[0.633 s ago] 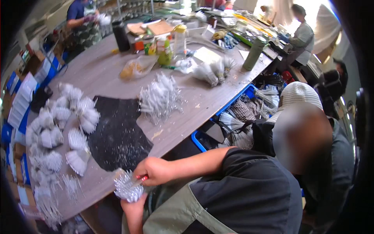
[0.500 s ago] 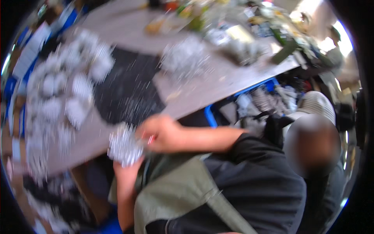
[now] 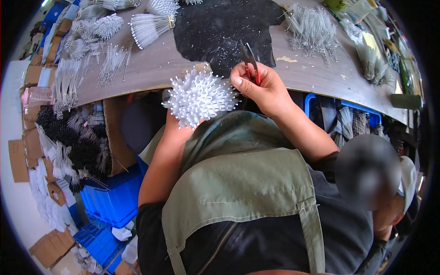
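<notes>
My left hand (image 3: 178, 124) is closed under a bundle of thin stems with white tips (image 3: 201, 97), holding it upright near the table's front edge. The tips fan out and hide most of my fingers. In my right hand (image 3: 265, 90), just right of the bundle, are red-handled cutters (image 3: 251, 62) with dark jaws pointing away from me and standing apart. My thumb and index fingertip are close together beside the bundle; whether they pinch a stem is too small to tell. Beyond both hands lies a black mat (image 3: 215, 30) sprinkled with white bits.
Several tied bundles of white-tipped stems (image 3: 149, 30) and loose stems (image 3: 114, 64) lie on the table's left. Another loose pile (image 3: 314, 30) sits right of the mat. Blue crates (image 3: 110, 197) stand below left; a blue bin (image 3: 369, 114) is under the table. Another person (image 3: 405, 183) is at the right.
The view has swung and sharpened, bringing the table's front edge level. The bundle stays in my left hand. My right hand has turned and shifted from over the bundle to its right side.
</notes>
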{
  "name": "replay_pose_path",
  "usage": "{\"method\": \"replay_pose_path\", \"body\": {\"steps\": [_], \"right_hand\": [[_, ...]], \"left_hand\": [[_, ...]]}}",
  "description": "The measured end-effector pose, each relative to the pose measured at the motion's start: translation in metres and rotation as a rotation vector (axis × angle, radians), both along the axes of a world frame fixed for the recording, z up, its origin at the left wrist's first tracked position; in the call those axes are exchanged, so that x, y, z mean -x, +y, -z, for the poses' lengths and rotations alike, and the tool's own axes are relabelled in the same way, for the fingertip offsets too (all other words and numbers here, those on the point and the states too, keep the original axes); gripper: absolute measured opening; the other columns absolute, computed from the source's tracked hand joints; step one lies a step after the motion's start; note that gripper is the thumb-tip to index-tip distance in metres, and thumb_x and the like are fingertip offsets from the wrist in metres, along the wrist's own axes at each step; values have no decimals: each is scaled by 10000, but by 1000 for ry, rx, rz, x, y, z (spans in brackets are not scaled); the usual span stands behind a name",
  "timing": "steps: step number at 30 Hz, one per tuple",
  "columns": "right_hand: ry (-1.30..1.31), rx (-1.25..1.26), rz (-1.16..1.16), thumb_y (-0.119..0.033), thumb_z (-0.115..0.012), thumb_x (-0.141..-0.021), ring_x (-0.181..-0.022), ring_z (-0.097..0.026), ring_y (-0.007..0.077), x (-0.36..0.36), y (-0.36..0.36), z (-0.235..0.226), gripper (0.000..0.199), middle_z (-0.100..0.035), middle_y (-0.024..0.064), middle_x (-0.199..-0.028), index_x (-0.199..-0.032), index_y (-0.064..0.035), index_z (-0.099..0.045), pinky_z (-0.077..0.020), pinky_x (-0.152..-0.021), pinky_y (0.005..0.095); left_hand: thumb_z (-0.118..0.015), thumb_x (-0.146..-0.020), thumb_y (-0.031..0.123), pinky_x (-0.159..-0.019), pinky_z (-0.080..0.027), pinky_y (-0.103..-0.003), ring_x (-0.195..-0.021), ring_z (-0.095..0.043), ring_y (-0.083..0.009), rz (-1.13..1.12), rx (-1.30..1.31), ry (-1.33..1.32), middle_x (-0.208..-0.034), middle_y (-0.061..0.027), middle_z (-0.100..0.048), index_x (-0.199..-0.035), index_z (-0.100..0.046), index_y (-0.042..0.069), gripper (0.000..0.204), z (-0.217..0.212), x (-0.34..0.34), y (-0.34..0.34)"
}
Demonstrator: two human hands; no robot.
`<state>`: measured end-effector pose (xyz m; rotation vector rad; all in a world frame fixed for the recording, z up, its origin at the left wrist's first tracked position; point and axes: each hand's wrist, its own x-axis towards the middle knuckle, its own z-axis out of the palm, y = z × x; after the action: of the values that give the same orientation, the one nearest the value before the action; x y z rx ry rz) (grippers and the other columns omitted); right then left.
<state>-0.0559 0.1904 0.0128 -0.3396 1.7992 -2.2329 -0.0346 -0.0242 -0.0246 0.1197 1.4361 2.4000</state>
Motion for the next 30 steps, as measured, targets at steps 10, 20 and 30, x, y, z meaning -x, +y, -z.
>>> {"method": "replay_pose_path", "body": {"steps": [10, 20, 30], "right_hand": [[-101, 159, -7, -165, -600, -899, -715, -443, 22, -10, -7, 6, 156, -525, -68, -813, -998, -46, -583, -375, -636, 192], [-141, 293, 51, -179, -555, -924, -705, -426, 15, -14, -15, 15, 173, -519, -66, -823, -1039, -52, -563, -350, -611, 179], [-201, 320, 239, -143, -552, -918, -766, -504, 60, 2, -20, 24, 141, -562, -15, -841, -991, -27, -582, -407, -691, 224]], "left_hand": [[-405, -959, 226, -951, -452, -390, -1131, -527, -253, -87, -116, -183, -1249, -138, -511, -1310, -398, 21, 407, 17, 7, 0], [-339, -967, 273, -989, -419, -433, -1159, -504, -291, 10, -441, -170, -1281, -165, -484, -1306, -393, -3, 441, 34, 15, -1], [-739, -721, 93, -907, -458, -342, -1045, -594, -218, -94, 803, 477, -1109, -91, -626, -1151, -565, 28, 469, -17, -5, 27]]}}
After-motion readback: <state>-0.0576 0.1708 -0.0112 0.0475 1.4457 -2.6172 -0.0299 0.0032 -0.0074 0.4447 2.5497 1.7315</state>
